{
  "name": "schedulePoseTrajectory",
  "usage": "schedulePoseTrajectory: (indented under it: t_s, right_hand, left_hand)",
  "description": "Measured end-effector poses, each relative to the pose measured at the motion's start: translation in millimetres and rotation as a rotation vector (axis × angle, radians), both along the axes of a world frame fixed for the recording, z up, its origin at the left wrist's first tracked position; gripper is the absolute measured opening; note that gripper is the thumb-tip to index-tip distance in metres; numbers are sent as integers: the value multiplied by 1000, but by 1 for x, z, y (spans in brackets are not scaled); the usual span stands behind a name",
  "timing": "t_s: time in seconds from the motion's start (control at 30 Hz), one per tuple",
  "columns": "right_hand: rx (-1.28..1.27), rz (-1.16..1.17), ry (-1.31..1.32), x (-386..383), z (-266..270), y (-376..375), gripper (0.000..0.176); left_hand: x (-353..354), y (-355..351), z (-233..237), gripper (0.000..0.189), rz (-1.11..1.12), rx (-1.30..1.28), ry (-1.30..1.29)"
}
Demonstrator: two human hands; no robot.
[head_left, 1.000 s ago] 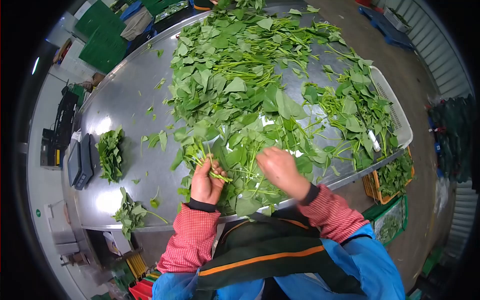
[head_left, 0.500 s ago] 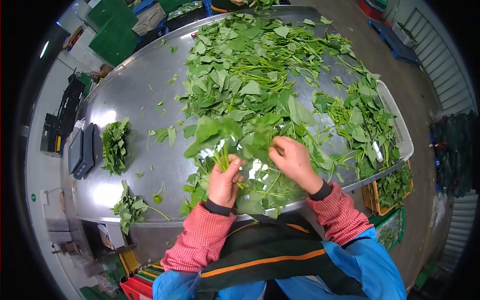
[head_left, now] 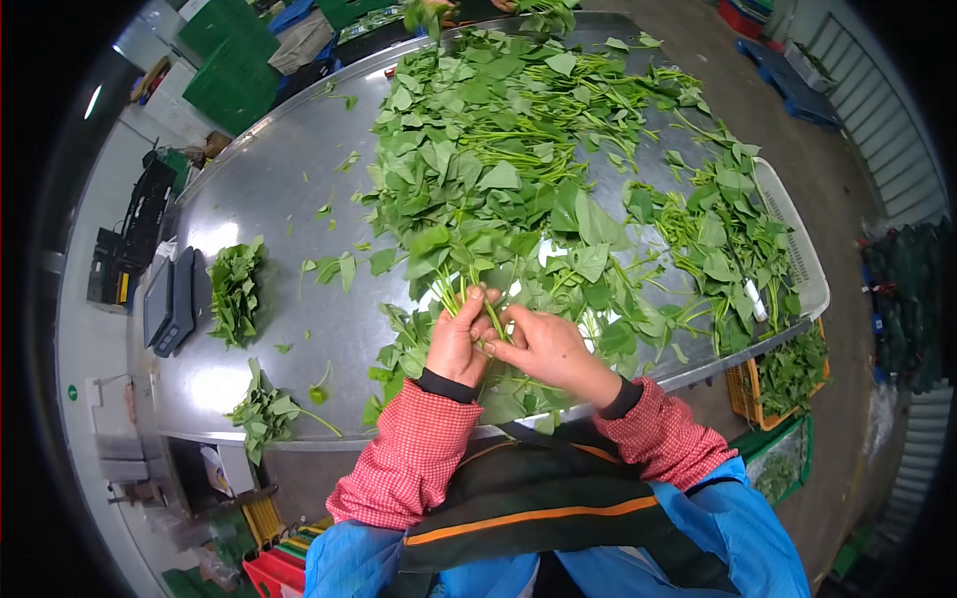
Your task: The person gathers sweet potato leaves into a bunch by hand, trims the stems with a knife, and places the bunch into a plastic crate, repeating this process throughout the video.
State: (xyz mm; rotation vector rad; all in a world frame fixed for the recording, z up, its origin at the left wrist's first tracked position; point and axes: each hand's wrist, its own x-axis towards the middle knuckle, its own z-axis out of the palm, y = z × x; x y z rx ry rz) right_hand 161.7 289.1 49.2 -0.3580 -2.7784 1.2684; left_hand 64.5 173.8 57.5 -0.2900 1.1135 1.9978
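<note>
Since the earlier frame the right hand (head_left: 563, 351) has come in from the right, down toward the near edge, and now touches the left hand (head_left: 458, 339); the bunch of greens (head_left: 451, 289) has dropped a little with its leaves pointing to the far side. The left fingers curl around the bunch's stems, pressed together with the thumb. The right thumb and fingertips pinch a stem (head_left: 494, 321) just right of the bunch, between the two hands. The bunch is above the near part of the metal table (head_left: 319, 189), in front of a large pile of greens (head_left: 478, 140) that spreads to the far side. On the left, a small bundle (head_left: 236, 292) lies beside a scale (head_left: 173, 302), and a loose sprig (head_left: 264, 414) lies at the near left edge. On the right, more greens lie against a white basket (head_left: 805, 244). A co-worker's hand (head_left: 439, 7) shows at the far edge.
</note>
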Motion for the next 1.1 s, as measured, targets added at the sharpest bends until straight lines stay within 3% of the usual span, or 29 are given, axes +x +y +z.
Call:
schedulePoseTrajectory:
  t_s: [0.13, 0.2, 0.3, 0.33, 0.43, 0.47, 0.57, 0.73, 0.8, 0.83, 0.87, 0.93, 1.03, 1.1]
  right_hand:
    - [112, 151, 42, 12, -18, 5, 36]
    - [195, 250, 17, 28, -18, 15, 35]
    - [386, 219, -146, 31, -13, 23, 39]
    - [380, 172, 47, 24, -11, 22, 43]
    - [-141, 18, 46, -15, 15, -3, 46]
    - [-246, 45, -53, -29, 20, -10, 37]
    - [-589, 81, 12, -55, -10, -38, 27]
    - [-375, -176, 172, -65, -2, -84, 24]
    - [-234, -225, 115, -67, -20, -87, 24]
    - [-159, -239, 89, -69, -25, -87, 24]
    - [15, -90, 36, -70, -24, -90, 24]
    - [353, 209, -58, -78, -13, -107, 25]
    - [309, 417, 140, -122, 53, -156, 40]
    - [371, 620, 331, -158, 91, -187, 55]
  left_hand:
    - [-19, -20, -11, 21, 50, 142, -33]
    - [-42, -36, -10, 19, 190, 127, -26]
    - [-49, -54, -3, 15, 216, 144, -19]
    - [-46, -57, -3, 15, 197, 143, -27]
    - [-35, -59, -4, 14, 177, 155, -46]
    - [-32, -59, -3, 15, 185, 127, -31]
    - [-33, -60, -4, 17, 226, 61, 43]
    - [-34, -89, -16, 18, 170, 36, 124]
    - [-57, -108, -11, 18, 309, 107, 60]
    - [-70, -118, -4, 19, 387, 149, 29]
    - [-84, -131, 7, 17, 423, 93, 28]
    - [-104, -167, -3, 16, 213, 29, 61]
    - [-120, -209, -12, 12, -141, -123, 60]
    - [-125, -241, -18, 17, -458, -160, 362]
